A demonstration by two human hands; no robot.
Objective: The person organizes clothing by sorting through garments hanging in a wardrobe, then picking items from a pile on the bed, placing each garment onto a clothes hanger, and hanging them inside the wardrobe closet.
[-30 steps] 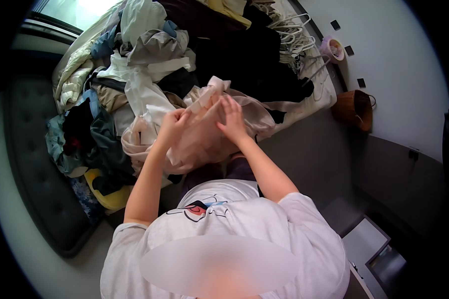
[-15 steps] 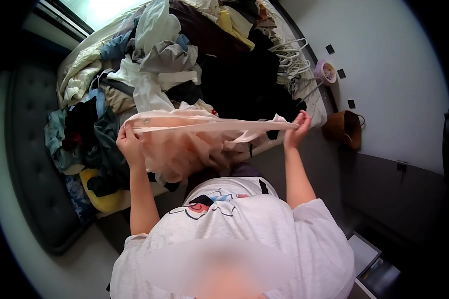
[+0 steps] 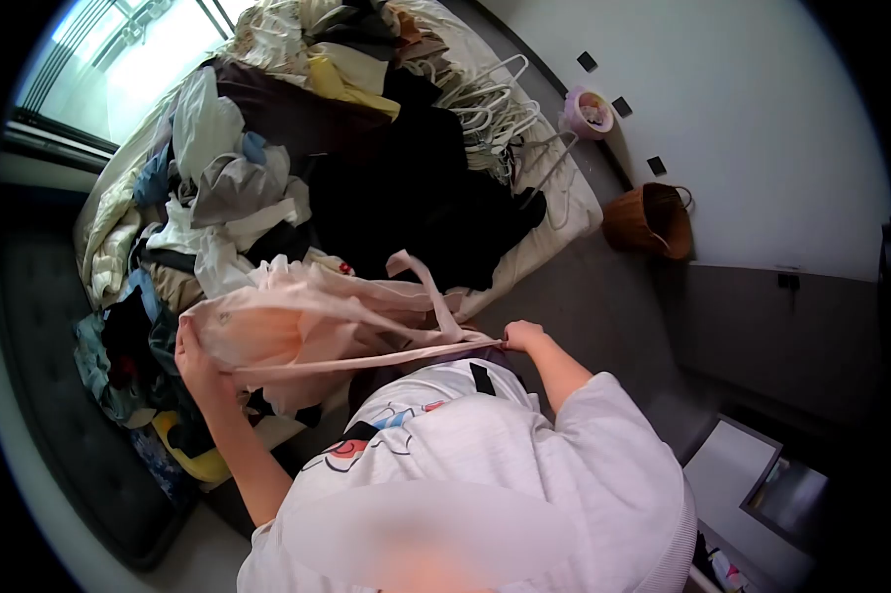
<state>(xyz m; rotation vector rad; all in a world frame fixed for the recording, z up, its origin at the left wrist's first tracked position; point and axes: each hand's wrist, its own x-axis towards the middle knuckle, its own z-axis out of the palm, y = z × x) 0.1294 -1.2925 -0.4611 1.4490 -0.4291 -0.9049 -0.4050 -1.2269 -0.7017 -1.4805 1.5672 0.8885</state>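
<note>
A pale pink garment (image 3: 257, 321) with soft folds and a long narrow band hangs in front of my body. My left hand (image 3: 198, 358) is closed on its upper left edge. The band (image 3: 406, 353) runs taut from there across my waist to my right hand (image 3: 524, 336), whose fingers are closed on its end. Another pink strip (image 3: 427, 282) loops up loosely between my hands. Behind the garment lies a heap of dark clothes (image 3: 396, 198) on the bed.
The bed (image 3: 569, 212) bears mixed clothes, including a grey piece (image 3: 233, 188) and a yellow one (image 3: 351, 94). White hangers (image 3: 490, 109) are bunched near its right edge. A wicker basket (image 3: 643, 222) and a pink bin (image 3: 589, 111) stand by the wall. A padded headboard (image 3: 45, 366) is on the left.
My right hand has come down and inward toward my waist, drawing the band with it. The left hand has lowered too. The view has turned, and the bed sits farther left.
</note>
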